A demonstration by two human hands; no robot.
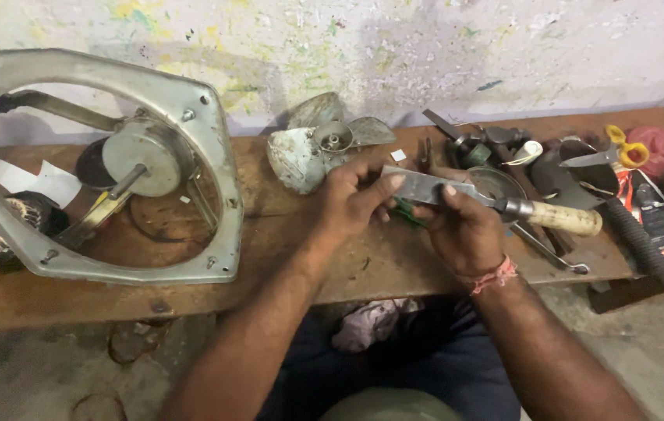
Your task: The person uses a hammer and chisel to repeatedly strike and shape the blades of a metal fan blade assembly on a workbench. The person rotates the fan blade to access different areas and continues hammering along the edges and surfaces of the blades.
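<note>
- I see both hands raised just above the wooden tabletop (191, 288), sharing one tool: a flat steel chisel (425, 187) with a pale wooden handle (566, 218).
- My left hand (351, 199) has its fingers closed on the bare end of the blade, thumb on top.
- My right hand (460, 226) wraps the blade nearer the handle, fingers curled under and thumb pressing the upper face; the handle sticks out free to the right.
- I judge the chisel stiff and fairly heavy for its size, smooth on the flats and likely sharp at the edges, so the wooden handle looks the safer hold.
- Something green (406, 214) shows between the hands, under the blade; I cannot tell what it is.
- Nearby: a metal fan frame (215, 156) with its motor leans at left, a fan blade hub (320, 148) lies behind the hands, and yellow-handled scissors (612, 152) rest at far right.
</note>
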